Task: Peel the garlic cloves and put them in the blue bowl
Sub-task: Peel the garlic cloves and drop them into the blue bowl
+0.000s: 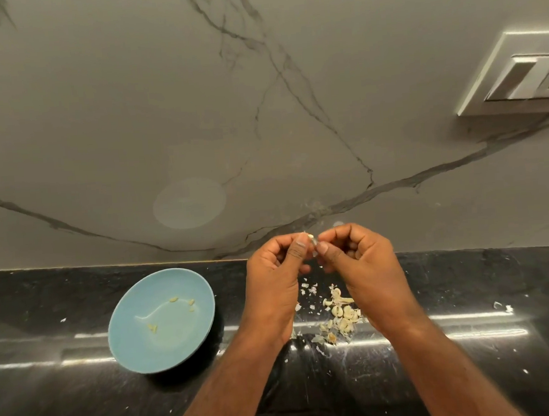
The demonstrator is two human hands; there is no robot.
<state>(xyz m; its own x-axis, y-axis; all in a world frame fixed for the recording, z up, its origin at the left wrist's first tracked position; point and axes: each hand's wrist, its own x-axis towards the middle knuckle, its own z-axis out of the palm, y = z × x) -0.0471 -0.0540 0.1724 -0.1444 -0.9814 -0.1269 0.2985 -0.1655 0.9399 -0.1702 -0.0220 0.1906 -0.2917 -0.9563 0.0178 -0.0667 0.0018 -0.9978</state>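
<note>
The left hand (273,267) and the right hand (362,260) meet fingertip to fingertip and both pinch one small garlic clove (311,237) up above the dark desk (442,358). Under the hands lies a pile of garlic bits and skins (339,316). To the left of the left hand sits the blue bowl (139,346) with a few peeled cloves (174,299) inside.

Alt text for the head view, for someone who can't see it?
The left hand and right hand pinch a garlic clove between their fingertips above a black counter. A blue bowl to their left holds a few garlic pieces; a pile of cloves and skins lies below the hands.
</note>
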